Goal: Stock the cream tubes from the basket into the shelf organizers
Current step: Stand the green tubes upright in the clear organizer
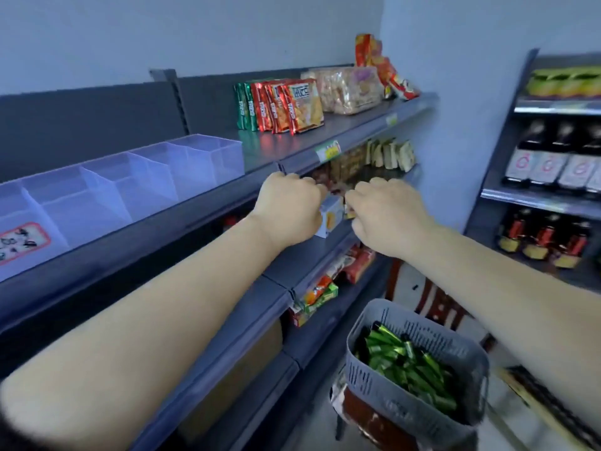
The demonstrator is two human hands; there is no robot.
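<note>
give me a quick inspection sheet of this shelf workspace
surface: dark grey metal shelf, bare in front of the organizers
job's things: green cream tubes all in the grey perforated plastic basket; clear plastic divided organizers hold no tubes
clutter: red and green snack packets, clear biscuit bags
hands: left hand curled at a small white box on the second shelf; right hand curled beside it
cables: nothing seen
surroundings: dark bottles on the side rack

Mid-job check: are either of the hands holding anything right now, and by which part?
The left hand grips a small white-and-yellow box by its upper left end. The right hand has curled fingers beside it; any hold there cannot be told.
</note>
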